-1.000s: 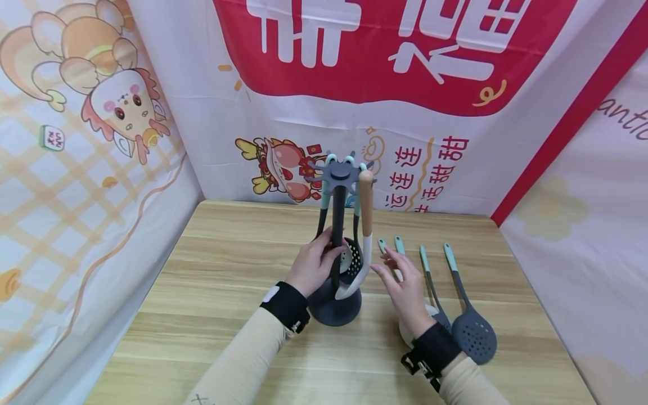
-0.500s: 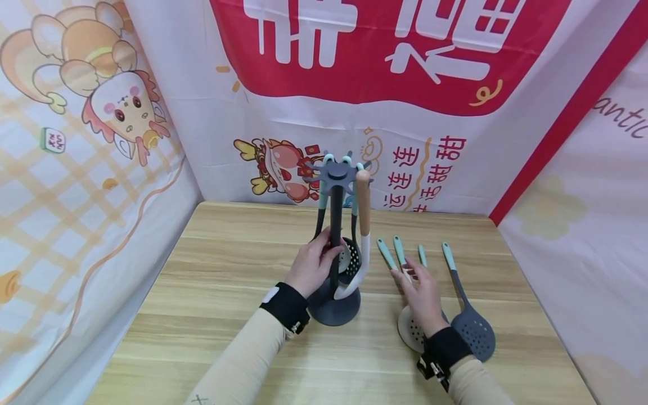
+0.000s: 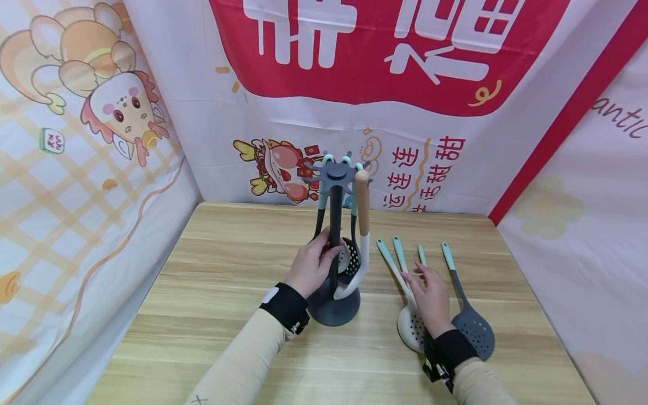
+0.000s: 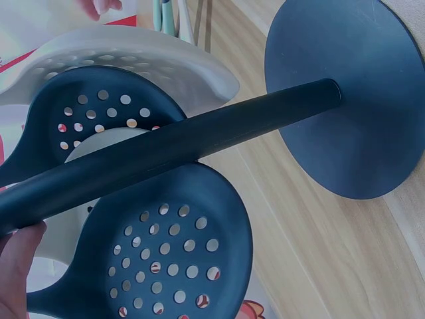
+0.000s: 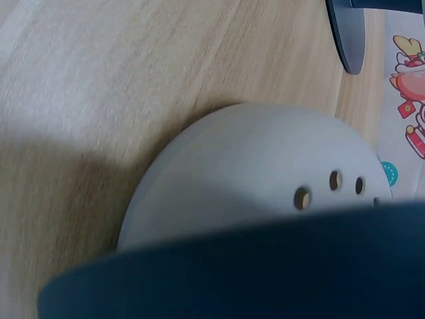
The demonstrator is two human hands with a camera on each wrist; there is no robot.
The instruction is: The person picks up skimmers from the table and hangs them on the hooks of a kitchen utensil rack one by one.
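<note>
My left hand [image 3: 314, 261] grips the upright post of a dark utensil stand [image 3: 335, 306]; its thumb [image 4: 18, 266] shows at the post in the left wrist view. On the stand hang dark slotted spoons [image 4: 166, 246] with mint handles and a white slotted utensil [image 4: 153, 60] with a wooden-coloured handle. My right hand [image 3: 430, 295] hovers over utensils lying to the right, thumb and index finger apart, near a mint handle [image 3: 422, 254]. Beneath it lies a white skimmer [image 3: 409, 326]. A blurred dark utensil [image 5: 252, 272] covers much of the right wrist view; the right fingertips are partly hidden.
A dark skimmer [image 3: 473, 332] with a mint handle lies at the far right. Another mint handle [image 3: 398, 250] lies beside the white skimmer's. The wooden table [image 3: 228, 242] meets printed cloth hangings [image 3: 278, 121] at its back and sides.
My right hand has moved right and down from beside the stand to the lying utensils, uncovering the white skimmer. My left hand stays on the post.
</note>
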